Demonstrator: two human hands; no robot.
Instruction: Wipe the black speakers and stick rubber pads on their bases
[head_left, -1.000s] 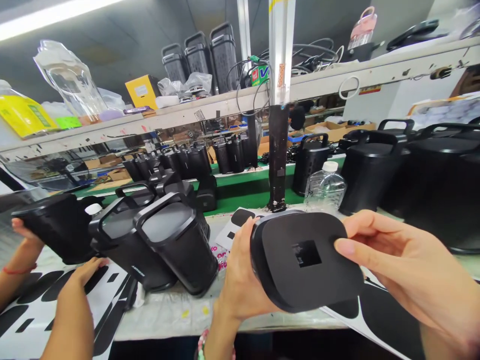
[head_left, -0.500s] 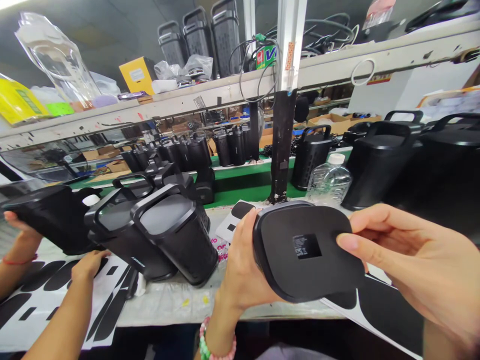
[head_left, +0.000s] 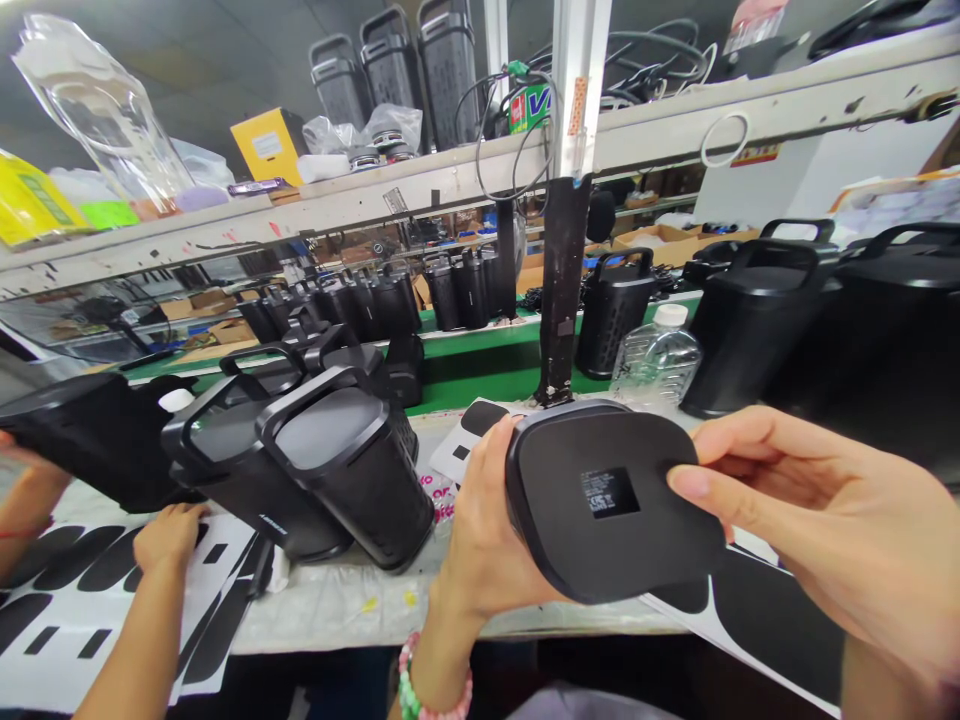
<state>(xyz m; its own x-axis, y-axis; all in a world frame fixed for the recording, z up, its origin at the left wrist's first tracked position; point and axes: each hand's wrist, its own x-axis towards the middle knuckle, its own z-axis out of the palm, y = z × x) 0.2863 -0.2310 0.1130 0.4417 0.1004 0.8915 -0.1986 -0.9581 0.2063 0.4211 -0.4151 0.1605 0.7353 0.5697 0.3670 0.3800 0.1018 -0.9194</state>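
My left hand (head_left: pixel 484 535) is wrapped round a black speaker (head_left: pixel 570 410), tipped so that its base faces me. A thin black rounded-square pad (head_left: pixel 555 545) lies over most of that base. Through the pad's rectangular cutout shows a dark label (head_left: pixel 613 493) with small pale print. Thumb and fingers of my right hand (head_left: pixel 810 530) pinch the pad's right edge, which stands out past the base. Whether the pad's far side touches the base everywhere is hidden. Below my right hand lies a white sheet with black pads (head_left: pixel 780 615).
Two handled speakers (head_left: pixel 345 470) stand left of my left hand. Farther left, a co-worker's hand (head_left: pixel 169 540) rests on another pad sheet (head_left: pixel 150 640), near a tilted speaker (head_left: pixel 75 430). A clear bottle (head_left: pixel 656 350) and more speakers (head_left: pixel 757 310) stand behind; a post (head_left: pixel 562 290) rises mid-bench.
My hands, the speaker and the pad keep nearly the same pose; the view has shifted slightly. At left, the co-worker's hands and tilted speaker appear a little farther left.
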